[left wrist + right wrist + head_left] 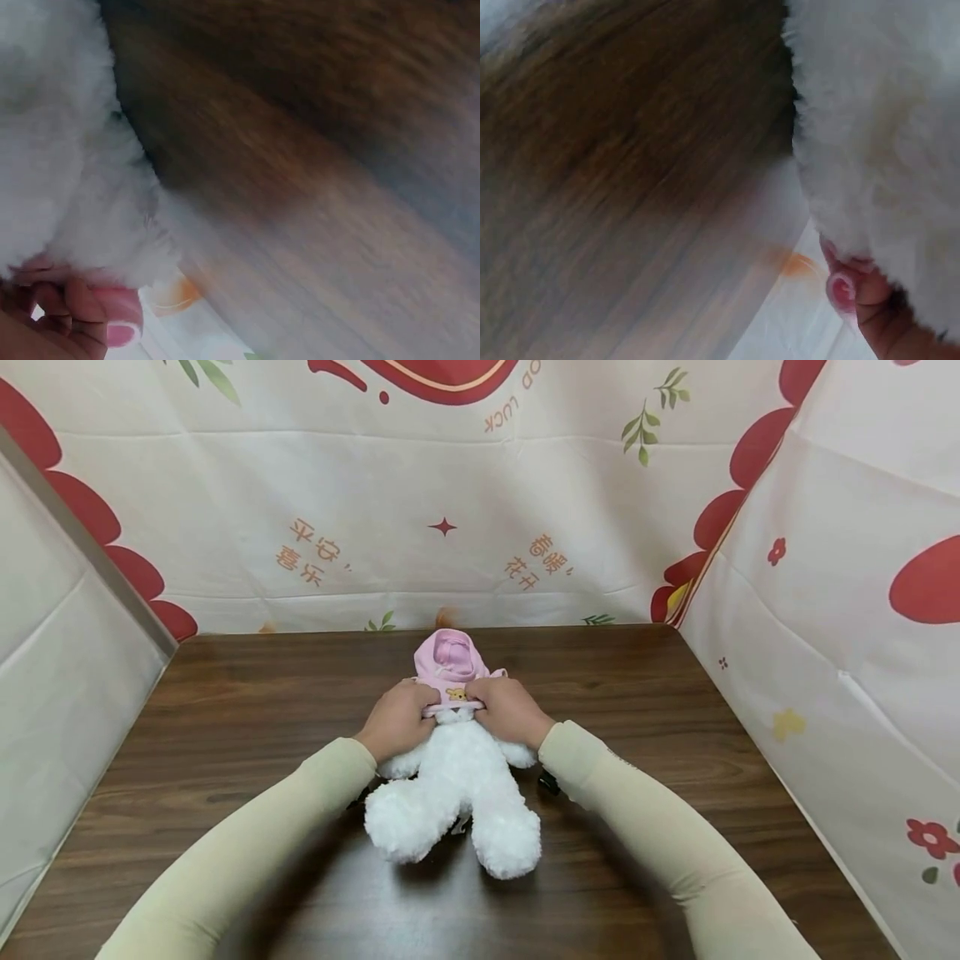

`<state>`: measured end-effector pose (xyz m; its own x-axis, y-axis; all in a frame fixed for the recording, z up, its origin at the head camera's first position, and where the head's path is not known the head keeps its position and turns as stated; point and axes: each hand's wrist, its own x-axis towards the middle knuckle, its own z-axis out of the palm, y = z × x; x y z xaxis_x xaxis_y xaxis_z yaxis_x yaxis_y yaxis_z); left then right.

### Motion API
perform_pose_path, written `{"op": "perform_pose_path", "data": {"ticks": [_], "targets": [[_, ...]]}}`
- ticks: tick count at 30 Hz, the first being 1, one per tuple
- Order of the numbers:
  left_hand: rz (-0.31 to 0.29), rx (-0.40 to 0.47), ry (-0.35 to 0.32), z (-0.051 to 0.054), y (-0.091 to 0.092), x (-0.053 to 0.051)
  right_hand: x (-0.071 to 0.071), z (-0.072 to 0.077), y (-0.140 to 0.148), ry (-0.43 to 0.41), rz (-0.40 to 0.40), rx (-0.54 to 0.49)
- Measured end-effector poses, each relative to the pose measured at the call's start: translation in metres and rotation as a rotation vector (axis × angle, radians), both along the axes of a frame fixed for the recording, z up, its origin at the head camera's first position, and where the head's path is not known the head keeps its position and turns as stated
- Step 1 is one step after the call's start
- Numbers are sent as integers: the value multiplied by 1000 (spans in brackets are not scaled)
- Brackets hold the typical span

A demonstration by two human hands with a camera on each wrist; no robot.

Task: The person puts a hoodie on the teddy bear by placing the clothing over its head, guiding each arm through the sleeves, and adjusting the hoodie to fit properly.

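A fluffy white plush toy [461, 760] lies on its back on the table, legs toward the person. Pink doll clothing, a small hoodie [450, 660] with a yellow bear print, covers its head end. My left hand [400, 714] pinches the hoodie's hem on the left, and my right hand [510, 710] pinches the hem on the right. In the left wrist view, curled fingers [75, 315] hold pink cloth beside white fur. The right wrist view shows fingers [885, 315] at a rolled pink edge. The toy's head is hidden under the hoodie.
The dark wooden table [247, 710] carries the toy. A white printed cloth [442, 485] hangs behind the table, with similar cloth at both sides. A small black object [549, 782] shows by the right cuff.
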<state>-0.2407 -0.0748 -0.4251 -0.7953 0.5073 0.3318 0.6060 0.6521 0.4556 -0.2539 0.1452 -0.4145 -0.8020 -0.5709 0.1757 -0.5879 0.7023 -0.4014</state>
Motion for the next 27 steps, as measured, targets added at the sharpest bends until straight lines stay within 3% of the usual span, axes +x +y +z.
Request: {"op": "perform_pose_path", "data": {"ticks": [2,5,7,13,16,20,27], "targets": [[-13,-6,29,-1,0,1,1,1,-2,46,16,20],[-13,-32,39,-2,-4,2,3,2,-2,46,36,25],[3,-61,20,-1,-10,3,4,3,1,14,52,33],[70,-127,-126,1,-27,16,8,8,16,-173,93,95],[85,-143,-129,0,-26,19,10,10,22,-222,93,84],[112,-162,-62,-7,-19,20,12,4,24,-171,55,81],[142,-123,77,-15,-10,23,14,-12,17,14,-48,116]]}}
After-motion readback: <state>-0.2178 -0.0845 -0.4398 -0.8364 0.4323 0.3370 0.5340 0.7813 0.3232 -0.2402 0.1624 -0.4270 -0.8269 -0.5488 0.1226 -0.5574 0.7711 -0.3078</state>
